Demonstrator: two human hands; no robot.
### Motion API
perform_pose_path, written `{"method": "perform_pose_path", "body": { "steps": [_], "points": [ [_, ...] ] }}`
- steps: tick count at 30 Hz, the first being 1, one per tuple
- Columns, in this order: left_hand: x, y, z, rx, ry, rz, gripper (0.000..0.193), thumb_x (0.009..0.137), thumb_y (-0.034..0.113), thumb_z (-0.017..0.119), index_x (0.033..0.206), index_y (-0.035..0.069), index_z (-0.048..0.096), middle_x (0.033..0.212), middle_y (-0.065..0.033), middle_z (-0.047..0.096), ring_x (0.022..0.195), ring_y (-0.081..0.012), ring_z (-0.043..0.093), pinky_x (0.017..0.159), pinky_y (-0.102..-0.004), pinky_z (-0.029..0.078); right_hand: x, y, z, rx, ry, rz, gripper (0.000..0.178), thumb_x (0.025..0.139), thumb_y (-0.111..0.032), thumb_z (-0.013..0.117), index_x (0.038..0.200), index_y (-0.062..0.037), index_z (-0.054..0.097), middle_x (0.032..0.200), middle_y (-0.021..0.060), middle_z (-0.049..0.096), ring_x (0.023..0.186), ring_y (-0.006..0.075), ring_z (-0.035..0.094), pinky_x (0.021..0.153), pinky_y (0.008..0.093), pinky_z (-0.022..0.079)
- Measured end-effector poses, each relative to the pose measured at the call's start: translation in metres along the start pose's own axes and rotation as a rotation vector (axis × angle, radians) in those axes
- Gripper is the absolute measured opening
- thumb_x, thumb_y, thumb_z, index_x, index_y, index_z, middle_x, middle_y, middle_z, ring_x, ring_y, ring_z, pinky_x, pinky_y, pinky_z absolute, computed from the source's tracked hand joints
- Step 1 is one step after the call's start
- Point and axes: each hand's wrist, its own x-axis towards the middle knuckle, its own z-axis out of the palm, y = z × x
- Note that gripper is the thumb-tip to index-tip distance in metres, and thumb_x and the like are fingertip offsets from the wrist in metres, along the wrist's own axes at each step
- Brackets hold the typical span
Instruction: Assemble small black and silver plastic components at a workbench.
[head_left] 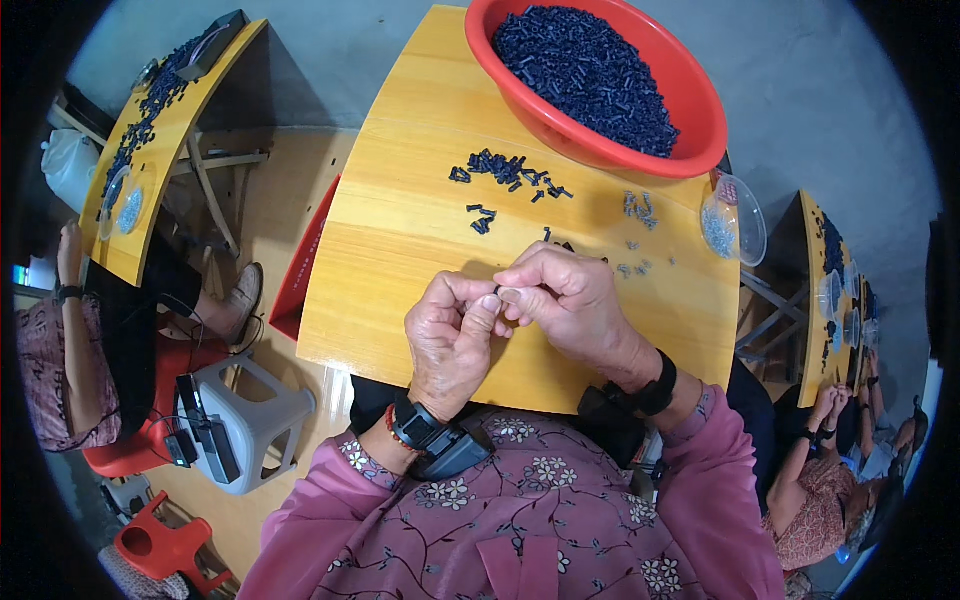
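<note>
Over the near half of the yellow wooden table [375, 240], my two hands meet fingertip to fingertip. My left hand [448, 335] is closed in a pinch, and my right hand [575, 300] pinches from the other side. Between the fingertips shows a bit of a small dark part [498, 289], mostly covered by the fingers. Just beyond the hands lie a few loose dark plastic parts [560, 242]. Farther off are a small cluster of them [482, 219] and a larger scattered pile [505, 168]. Small clear or silvery pieces [640, 208] lie to the right.
A red basin [712, 140] heaped with dark parts stands at the table's far right. Beside it, a clear plastic bowl [752, 222] holds small pale pieces. A red box [305, 265] stands against the left edge. A grey stool [245, 420] and other people's tables flank mine.
</note>
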Motion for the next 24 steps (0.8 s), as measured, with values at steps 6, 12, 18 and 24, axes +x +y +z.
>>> {"method": "perform_pose_path", "body": {
  "steps": [6, 12, 18, 24],
  "points": [
    [0.002, 0.004, 0.001, 0.008, 0.005, -0.029, 0.007, 0.097, 0.004, 0.058, 0.096, -0.001, 0.053, 0.084, -0.0089, 0.065, 0.068, -0.0113, 0.060, 0.065, -0.0285, 0.054, 0.002, -0.005, -0.011, -0.128, -0.077, -0.085, 0.008, 0.085, 0.002, 0.065, 0.093, 0.0038, 0.066, 0.083, 0.0075, 0.066, 0.072, 0.0129, 0.066, 0.065, 0.0255, 0.053],
    [0.004, 0.010, 0.005, -0.026, 0.032, -0.067, 0.006, 0.096, 0.003, 0.057, 0.098, -0.002, 0.057, 0.086, -0.0071, 0.065, 0.071, -0.0112, 0.061, 0.068, -0.0261, 0.053, -0.007, -0.005, -0.012, -0.090, 0.022, -0.086, 0.028, 0.085, -0.003, 0.066, 0.112, 0.0013, 0.063, 0.092, 0.0099, 0.064, 0.078, 0.0168, 0.066, 0.068, 0.0266, 0.053],
    [0.007, 0.010, 0.002, -0.018, 0.014, -0.080, 0.007, 0.094, 0.004, 0.060, 0.097, -0.002, 0.059, 0.089, -0.0044, 0.064, 0.078, -0.0075, 0.058, 0.073, -0.0223, 0.050, -0.008, -0.015, -0.004, -0.627, -0.021, -0.431, 0.039, 0.080, -0.011, 0.071, 0.115, 0.0031, 0.058, 0.089, 0.0155, 0.057, 0.075, 0.0336, 0.063, 0.066, 0.0389, 0.053],
    [0.007, 0.012, 0.000, -0.047, -0.008, -0.092, 0.008, 0.094, 0.005, 0.060, 0.098, -0.003, 0.061, 0.091, -0.0035, 0.065, 0.083, -0.0072, 0.057, 0.077, -0.0220, 0.048, -0.005, -0.015, 0.000, -0.697, -0.053, -0.440, 0.030, 0.080, -0.010, 0.069, 0.106, 0.0022, 0.060, 0.087, 0.0157, 0.057, 0.074, 0.0349, 0.062, 0.064, 0.0431, 0.052]
  ]
}}
